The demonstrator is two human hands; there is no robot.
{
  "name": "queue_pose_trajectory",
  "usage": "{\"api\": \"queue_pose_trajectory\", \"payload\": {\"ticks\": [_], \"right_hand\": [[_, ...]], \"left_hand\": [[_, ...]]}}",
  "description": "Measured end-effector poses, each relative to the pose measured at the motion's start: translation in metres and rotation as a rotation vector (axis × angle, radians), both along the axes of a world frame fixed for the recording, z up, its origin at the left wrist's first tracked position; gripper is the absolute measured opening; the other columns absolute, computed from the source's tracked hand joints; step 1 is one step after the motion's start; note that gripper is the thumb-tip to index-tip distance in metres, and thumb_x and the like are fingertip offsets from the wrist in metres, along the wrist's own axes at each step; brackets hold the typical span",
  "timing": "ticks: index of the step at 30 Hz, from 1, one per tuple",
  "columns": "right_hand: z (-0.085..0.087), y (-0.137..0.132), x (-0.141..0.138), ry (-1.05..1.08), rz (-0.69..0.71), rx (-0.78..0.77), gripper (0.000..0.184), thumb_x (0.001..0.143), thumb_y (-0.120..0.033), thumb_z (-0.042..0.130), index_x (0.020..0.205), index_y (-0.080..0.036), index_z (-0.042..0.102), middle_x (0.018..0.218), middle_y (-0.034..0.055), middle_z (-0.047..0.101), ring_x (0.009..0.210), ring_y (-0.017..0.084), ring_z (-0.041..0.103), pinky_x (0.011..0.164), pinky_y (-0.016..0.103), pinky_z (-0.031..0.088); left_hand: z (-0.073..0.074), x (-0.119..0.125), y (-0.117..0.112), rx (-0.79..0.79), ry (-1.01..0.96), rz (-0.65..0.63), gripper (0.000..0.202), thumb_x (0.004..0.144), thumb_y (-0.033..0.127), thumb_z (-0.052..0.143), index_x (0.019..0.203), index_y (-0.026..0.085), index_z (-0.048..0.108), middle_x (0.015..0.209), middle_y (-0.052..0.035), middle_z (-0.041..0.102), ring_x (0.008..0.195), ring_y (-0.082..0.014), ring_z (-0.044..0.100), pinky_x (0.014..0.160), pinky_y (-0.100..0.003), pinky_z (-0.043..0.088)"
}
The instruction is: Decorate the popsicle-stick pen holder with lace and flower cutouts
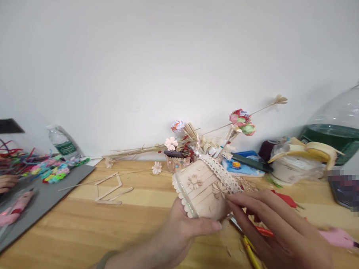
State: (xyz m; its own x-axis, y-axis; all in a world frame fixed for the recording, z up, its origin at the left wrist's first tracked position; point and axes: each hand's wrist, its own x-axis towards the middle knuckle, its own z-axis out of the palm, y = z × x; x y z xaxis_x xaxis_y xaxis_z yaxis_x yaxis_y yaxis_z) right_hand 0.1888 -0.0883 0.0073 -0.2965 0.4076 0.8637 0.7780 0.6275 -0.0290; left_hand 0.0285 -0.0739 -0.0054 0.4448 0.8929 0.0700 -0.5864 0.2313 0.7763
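My left hand grips a small pot made of craft sticks, tilted above the table, with its thumb along the near side. White lace runs around one end of the pot, and a scalloped trim with a glittery band around the other. Two pale wooden flowers decorate its side: one flower near the scalloped trim, and a second flower beside the lace. The fingertips of my right hand are pinched together at the second flower's edge. Its thumb and fingers partly cover the pot's right side.
Behind the pot stand a decorated box and paper flowers. Craft sticks lie left of it. Yellow-handled pliers and a pink glue gun lie at right. Another person's hand is by the grey mat.
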Motion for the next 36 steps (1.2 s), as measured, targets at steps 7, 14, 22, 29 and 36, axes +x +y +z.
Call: {"api": "queue_pose_trajectory", "payload": {"ticks": [7,14,22,29,36], "right_hand": [[0.010,0.001,0.001,-0.045,-0.004,0.061,0.016,0.088,-0.013,0.046,0.080,-0.018,0.060,0.068,0.0020,0.066,0.062,0.012,0.062,0.062,0.022,0.050],[0.009,-0.001,0.005,-0.037,0.052,-0.010,0.020,0.090,-0.013,0.042,0.084,-0.018,0.060,0.070,0.0020,0.066,0.059,0.010,0.061,0.054,0.021,0.049],[0.010,-0.001,0.008,-0.126,0.050,0.026,0.016,0.091,-0.013,0.041,0.091,-0.017,0.057,0.074,0.0032,0.068,0.063,0.010,0.063,0.054,0.020,0.048],[0.014,0.001,0.005,-0.131,0.094,0.019,0.029,0.093,-0.013,0.034,0.081,-0.017,0.061,0.067,0.0028,0.068,0.053,0.009,0.061,0.046,0.020,0.046],[0.011,-0.001,0.015,0.230,0.147,-0.291,0.005,0.084,-0.022,0.053,0.084,-0.026,0.057,0.070,-0.0025,0.063,0.060,0.010,0.061,0.052,0.017,0.050]], "left_hand": [[0.000,0.003,-0.001,0.031,0.020,0.013,0.071,0.056,0.005,0.076,0.122,0.021,0.054,0.110,-0.0070,0.067,0.109,-0.0253,0.056,0.096,-0.037,0.038],[-0.004,0.001,-0.002,-0.001,0.069,0.023,0.071,0.055,0.009,0.077,0.121,0.019,0.054,0.111,-0.0087,0.067,0.106,-0.0265,0.058,0.095,-0.040,0.038],[-0.003,-0.001,-0.002,0.023,0.076,-0.003,0.057,0.057,0.008,0.075,0.112,0.018,0.061,0.110,-0.0074,0.068,0.104,-0.0248,0.058,0.094,-0.037,0.040],[-0.002,-0.003,-0.001,0.041,0.093,-0.039,0.068,0.059,0.009,0.075,0.122,0.019,0.054,0.114,-0.0084,0.066,0.107,-0.0248,0.057,0.095,-0.037,0.039],[0.002,-0.003,0.001,-0.026,0.021,-0.024,0.074,0.057,0.001,0.072,0.125,0.017,0.050,0.110,-0.0102,0.067,0.106,-0.0267,0.059,0.095,-0.039,0.040]]}}
